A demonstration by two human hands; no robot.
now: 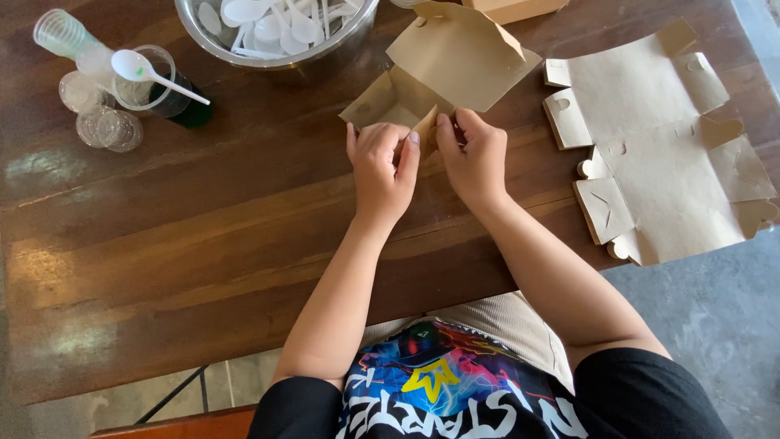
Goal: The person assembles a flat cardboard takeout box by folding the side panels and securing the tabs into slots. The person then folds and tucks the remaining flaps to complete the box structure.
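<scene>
A brown cardboard box [455, 69], partly folded with its lid flap raised, lies on the dark wooden table [203, 228]. My left hand [380, 167] pinches the box's near corner flap between thumb and fingers. My right hand [475, 158] grips the same near edge just to the right, fingers curled over the cardboard. The two hands almost touch.
A stack of flat unfolded cardboard boxes [662, 146] lies at the right table edge. A metal bowl [276, 53] of white plastic spoons stands at the back. Clear plastic cups [97, 89], one holding a white spoon [150, 71], sit at the back left.
</scene>
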